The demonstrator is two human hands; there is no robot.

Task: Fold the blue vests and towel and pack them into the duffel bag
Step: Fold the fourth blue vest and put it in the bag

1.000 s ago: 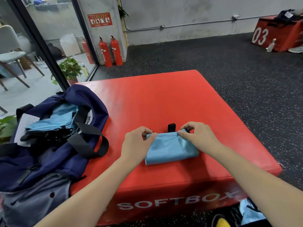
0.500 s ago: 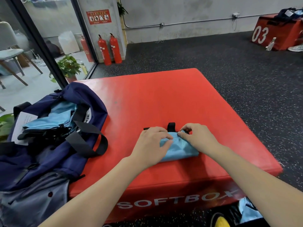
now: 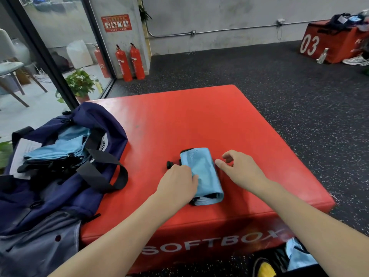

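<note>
Folded vest (image 3: 201,172): showing light blue, with black trim and black straps peeking at its ends.
Soft box (image 3: 199,120): showing plain red on top, with white lettering along its front face.
Duffel bag (image 3: 60,196): showing navy blue, with black handles and a grey lower panel.
Folded cloths in the bag (image 3: 58,146): showing light blue over black.
Floor (image 3: 299,92): showing black, speckled with white.
Two fire extinguishers (image 3: 130,60): showing red.
Far box (image 3: 331,43): showing red, numbered in white.
</note>
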